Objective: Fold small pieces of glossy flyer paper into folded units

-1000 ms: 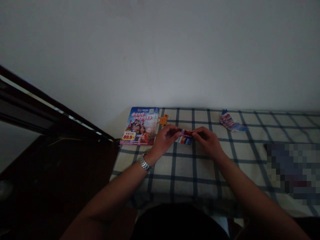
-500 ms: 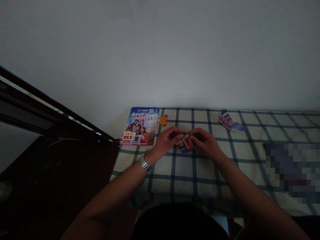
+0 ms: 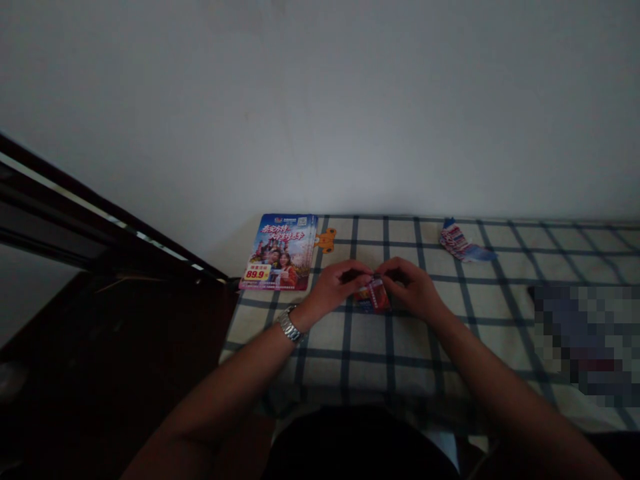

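Folded red leaflet (image 3: 374, 294) pinched between closed left hand (image 3: 334, 287) and right hand (image 3: 411, 287), above checked cloth (image 3: 430, 347)

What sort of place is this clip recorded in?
Probably a plain home room, perhaps a bedroom: a checked cloth lies against a bare white wall, with dark wooden furniture alongside. The left hand and right hand pinch a folded leaflet.

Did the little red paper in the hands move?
Yes. The red paper has dropped nearer the person, farther from the orange tag, and has turned more upright.
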### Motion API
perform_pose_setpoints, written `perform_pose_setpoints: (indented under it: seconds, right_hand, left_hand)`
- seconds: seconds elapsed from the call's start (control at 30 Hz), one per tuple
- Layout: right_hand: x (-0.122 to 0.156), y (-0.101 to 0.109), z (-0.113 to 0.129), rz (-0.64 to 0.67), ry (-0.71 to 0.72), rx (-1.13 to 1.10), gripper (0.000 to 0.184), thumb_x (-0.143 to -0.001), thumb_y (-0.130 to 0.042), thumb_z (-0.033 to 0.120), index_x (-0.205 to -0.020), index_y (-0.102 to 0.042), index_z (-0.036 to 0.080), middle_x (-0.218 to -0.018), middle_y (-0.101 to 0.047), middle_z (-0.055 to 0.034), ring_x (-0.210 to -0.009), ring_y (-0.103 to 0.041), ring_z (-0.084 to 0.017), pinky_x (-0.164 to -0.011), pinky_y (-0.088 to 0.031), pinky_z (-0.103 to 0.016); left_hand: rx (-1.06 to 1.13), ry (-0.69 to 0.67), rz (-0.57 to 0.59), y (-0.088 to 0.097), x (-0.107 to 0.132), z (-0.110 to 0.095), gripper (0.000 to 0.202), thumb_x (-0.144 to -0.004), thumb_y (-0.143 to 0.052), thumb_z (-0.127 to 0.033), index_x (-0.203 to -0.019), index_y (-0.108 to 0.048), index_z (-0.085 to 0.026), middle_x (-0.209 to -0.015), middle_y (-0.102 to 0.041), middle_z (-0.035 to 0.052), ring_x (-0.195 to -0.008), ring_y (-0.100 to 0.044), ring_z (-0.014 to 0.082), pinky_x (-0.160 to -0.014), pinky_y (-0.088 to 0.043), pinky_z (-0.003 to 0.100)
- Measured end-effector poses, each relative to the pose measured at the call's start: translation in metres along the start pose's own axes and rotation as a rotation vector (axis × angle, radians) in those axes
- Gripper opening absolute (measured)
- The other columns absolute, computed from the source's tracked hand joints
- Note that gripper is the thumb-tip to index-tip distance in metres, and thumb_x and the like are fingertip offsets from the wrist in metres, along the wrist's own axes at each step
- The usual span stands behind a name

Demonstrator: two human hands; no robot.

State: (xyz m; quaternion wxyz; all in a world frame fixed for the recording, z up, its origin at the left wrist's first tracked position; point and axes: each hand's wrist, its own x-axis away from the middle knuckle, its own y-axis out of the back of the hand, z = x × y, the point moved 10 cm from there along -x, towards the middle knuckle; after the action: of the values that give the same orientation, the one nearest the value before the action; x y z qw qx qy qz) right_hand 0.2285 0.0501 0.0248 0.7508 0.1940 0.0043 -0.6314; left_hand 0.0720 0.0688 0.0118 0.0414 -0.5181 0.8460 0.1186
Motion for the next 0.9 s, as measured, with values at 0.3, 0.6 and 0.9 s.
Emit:
perform_pose_setpoints:
  seconds: [0.3, 0.6, 0.9]
  right_hand:
    - [0.0, 0.001, -0.002, 0.005, -0.058, -0.004, 0.016, -0.09, -0.072, 0.039, -0.095, -0.07, 0.024, -0.087, -0.074, -0.0036, -0.08, -0.071, -0.02, -0.074, -0.059, -0.034]
    - [0.001, -0.001, -0.009, 0.018, -0.113, -0.077, 0.021, -0.088, -0.074, 0.043, -0.095, -0.071, 0.023, -0.087, -0.075, -0.0041, -0.08, -0.071, -0.021, -0.074, -0.06, -0.034]
    - [0.0, -0.003, -0.006, 0.015, -0.13, -0.133, 0.029, -0.088, -0.075, 0.05, -0.093, -0.071, 0.023, -0.085, -0.074, -0.0036, -0.076, -0.07, -0.02, -0.071, -0.057, -0.033]
  left_hand:
    - [-0.026, 0.019, 0.002, 0.0, 0.0, 0.0, 0.028, -0.093, -0.073, -0.046, -0.104, -0.076, -0.02, -0.098, -0.078, 0.0043, -0.09, -0.072, 0.0178, -0.083, -0.055, 0.028]
    - [-0.07, 0.042, 0.019, 0.0, 0.0, 0.001, 0.032, -0.094, -0.07, -0.05, -0.104, -0.076, -0.021, -0.097, -0.077, 0.0045, -0.089, -0.071, 0.0188, -0.08, -0.054, 0.028]
    - [-0.03, 0.046, 0.029, -0.003, 0.0, -0.001, 0.031, -0.092, -0.073, -0.048, -0.102, -0.075, -0.019, -0.095, -0.076, 0.0048, -0.085, -0.07, 0.0171, -0.077, -0.053, 0.027]
